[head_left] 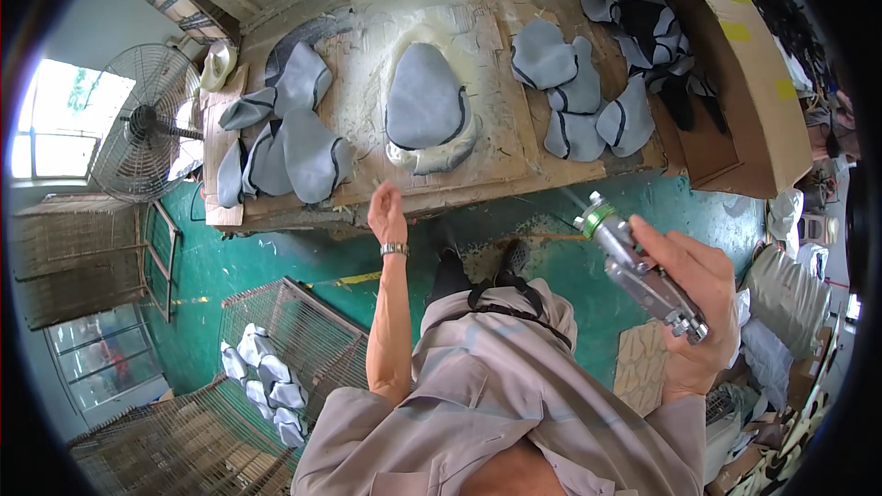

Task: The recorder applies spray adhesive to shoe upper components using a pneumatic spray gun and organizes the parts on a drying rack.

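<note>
A cardboard-covered worktable (514, 152) spans 12 o'clock, with an open cardboard box (758, 142) at 2 o'clock. A wire rack (326, 335) bearing light grey pieces sits between 7 and 8 o'clock, and a round caged fan (144, 121) stands at 10 o'clock. On the worktable, a left cluster of grey pieces (312, 156) lies toward 10 o'clock; a right cluster (579, 83) lies between 1 and 2. Between them, at 12 o'clock, a single rounded grey panel (424, 96) with a black curved line lies on a pale, crusted patch. The person's right hand (706, 289), between 3 and 4 o'clock, is wrapped around a metal spray gun (632, 262) with a green ring, its nozzle toward 11. The left hand (387, 213), near the worktable's front edge, is bunched narrow; whether it grips anything cannot be told. A metal wristband (395, 248) circles that wrist.
</note>
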{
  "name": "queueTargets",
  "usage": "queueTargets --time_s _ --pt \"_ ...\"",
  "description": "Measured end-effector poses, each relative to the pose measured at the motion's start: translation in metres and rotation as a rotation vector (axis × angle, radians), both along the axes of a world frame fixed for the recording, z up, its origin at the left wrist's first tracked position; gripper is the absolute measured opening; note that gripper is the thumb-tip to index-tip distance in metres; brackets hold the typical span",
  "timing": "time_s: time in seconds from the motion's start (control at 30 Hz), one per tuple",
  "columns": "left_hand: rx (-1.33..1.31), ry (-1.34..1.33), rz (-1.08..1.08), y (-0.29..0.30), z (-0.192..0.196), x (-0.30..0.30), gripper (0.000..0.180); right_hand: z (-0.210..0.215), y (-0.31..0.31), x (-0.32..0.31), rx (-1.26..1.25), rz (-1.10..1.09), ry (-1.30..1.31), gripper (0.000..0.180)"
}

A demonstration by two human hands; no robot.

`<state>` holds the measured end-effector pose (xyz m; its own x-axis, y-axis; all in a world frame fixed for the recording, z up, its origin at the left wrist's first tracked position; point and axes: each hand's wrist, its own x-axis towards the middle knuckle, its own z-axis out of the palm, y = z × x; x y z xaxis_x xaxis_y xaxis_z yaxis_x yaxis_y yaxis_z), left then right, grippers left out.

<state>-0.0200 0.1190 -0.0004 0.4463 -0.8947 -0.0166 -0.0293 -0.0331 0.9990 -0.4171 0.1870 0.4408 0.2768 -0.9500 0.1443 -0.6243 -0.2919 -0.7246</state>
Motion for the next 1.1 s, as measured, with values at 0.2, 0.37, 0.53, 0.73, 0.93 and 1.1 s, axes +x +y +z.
queueTargets --time_s 0.2,0.37,0.53,0.73,0.93,1.1 --pt "-0.117 -0.203 0.308 -0.047 0.026 -0.001 0.029 -0.007 0.005 -0.008 0.022 0.190 0.096 0.058" --pt "-0.138 -0.861 0.086 -0.099 0.061 -0.002 0.043 -0.021 0.002 -0.029 -0.017 -0.030 0.003 0.078" --pt "-0.084 -1.082 -0.037 -0.113 0.046 0.002 0.043 -0.003 0.011 -0.044 0.043 0.024 -0.022 0.087" --pt "-0.141 -1.093 -0.031 -0.118 0.045 0.009 0.028 0.005 0.028 -0.046 0.131 -0.122 0.074 0.057" --pt "-0.108 -1.124 -0.120 -0.138 0.077 0.012 0.019 -0.008 0.044 -0.061 -0.033 0.083 0.069 0.063" --pt "-0.214 -1.182 -0.192 -0.161 0.121 -0.008 0.014 -0.021 0.060 -0.081 -0.017 -0.084 0.010 0.065"
